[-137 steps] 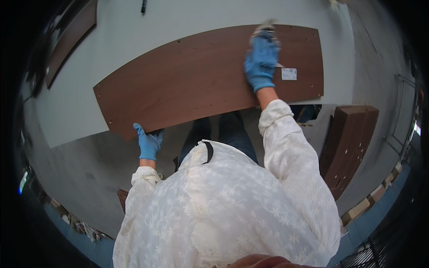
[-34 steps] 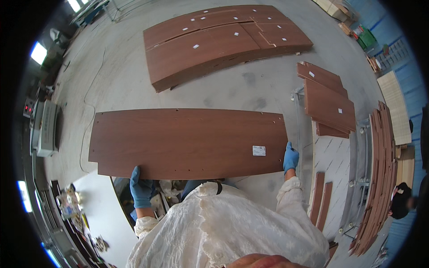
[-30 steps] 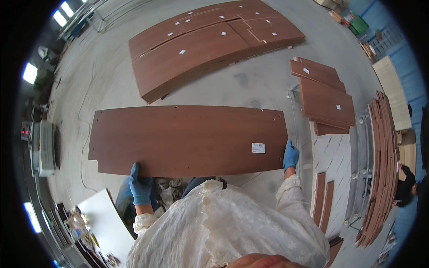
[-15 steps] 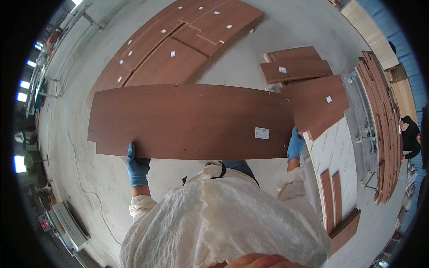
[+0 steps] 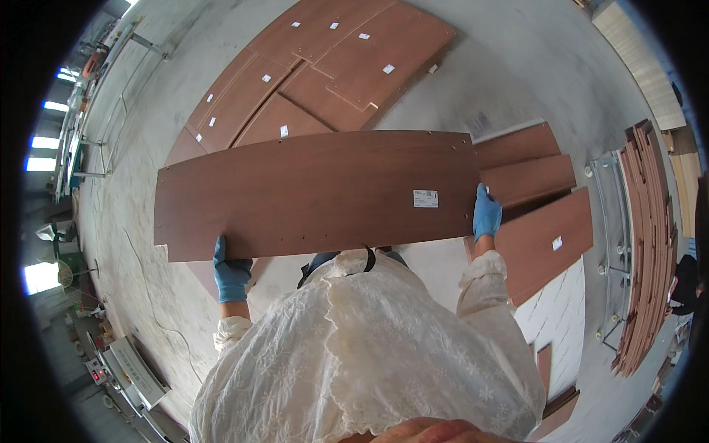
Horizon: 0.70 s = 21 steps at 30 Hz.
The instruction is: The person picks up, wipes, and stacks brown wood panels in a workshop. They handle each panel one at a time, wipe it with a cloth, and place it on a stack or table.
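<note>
A long reddish-brown wood panel [image 5: 317, 196] stretches across in front of me, with a white label near its right end and small holes along its edges. Blue gloves cover both hands. My left hand [image 5: 233, 273] is closed on the panel's near edge toward the left, thumb on top. My right hand [image 5: 487, 214] grips the right end, which sits a little higher in the picture than the left end. The fingers beneath the panel are hidden.
Many labelled brown panels [image 5: 347, 55] lie on the floor ahead. At the right, more brown panels [image 5: 546, 244] rest by a white marbled board [image 5: 555, 303]. A tall stack of boards [image 5: 644, 244] stands beyond, near a person in black [image 5: 685, 284]. A cable [image 5: 151, 303] runs along the floor at left.
The held panel has tilted, its right end rising in the picture as my right hand moved up. The view has shifted, so the right-hand stacks appear lower.
</note>
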Each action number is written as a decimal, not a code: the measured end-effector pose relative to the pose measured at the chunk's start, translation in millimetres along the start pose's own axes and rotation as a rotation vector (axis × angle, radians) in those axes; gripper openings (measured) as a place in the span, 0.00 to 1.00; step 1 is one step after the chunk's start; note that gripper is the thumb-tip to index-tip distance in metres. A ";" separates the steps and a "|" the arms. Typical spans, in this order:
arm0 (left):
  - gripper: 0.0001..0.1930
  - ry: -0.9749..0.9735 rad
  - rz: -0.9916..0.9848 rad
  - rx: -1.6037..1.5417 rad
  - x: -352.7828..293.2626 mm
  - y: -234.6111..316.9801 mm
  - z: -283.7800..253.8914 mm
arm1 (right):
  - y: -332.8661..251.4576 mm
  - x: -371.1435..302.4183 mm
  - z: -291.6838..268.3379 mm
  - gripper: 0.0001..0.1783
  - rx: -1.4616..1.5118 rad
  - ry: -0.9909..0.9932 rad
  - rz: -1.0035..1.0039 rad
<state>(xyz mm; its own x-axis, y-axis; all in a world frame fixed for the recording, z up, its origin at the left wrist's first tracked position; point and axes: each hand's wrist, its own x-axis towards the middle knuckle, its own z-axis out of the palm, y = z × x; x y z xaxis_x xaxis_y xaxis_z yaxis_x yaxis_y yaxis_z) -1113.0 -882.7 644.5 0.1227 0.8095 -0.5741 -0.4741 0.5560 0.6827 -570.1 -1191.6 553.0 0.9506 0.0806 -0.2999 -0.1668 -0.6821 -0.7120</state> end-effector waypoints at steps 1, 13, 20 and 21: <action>0.18 0.004 -0.020 0.006 23.5 -0.6 17.1 | -17.0 24.3 10.7 0.38 -0.023 -0.029 0.016; 0.12 -0.113 -0.150 0.108 281.1 -18.1 282.2 | -190.8 246.2 71.1 0.37 -0.043 0.044 0.094; 0.11 -0.185 -0.194 0.061 368.1 -68.0 458.7 | -215.6 377.5 57.4 0.36 -0.025 0.111 0.296; 0.12 -0.184 -0.207 0.066 381.3 -80.5 486.4 | -217.8 401.6 56.2 0.37 -0.073 0.196 0.218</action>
<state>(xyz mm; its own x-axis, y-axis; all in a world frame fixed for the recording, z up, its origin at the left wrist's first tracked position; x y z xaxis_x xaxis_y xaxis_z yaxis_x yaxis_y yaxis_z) -603.9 -527.1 590.5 0.3704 0.6947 -0.6166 -0.3655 0.7193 0.5908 -166.7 -969.9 551.9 0.9281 -0.2104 -0.3072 -0.3597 -0.7192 -0.5944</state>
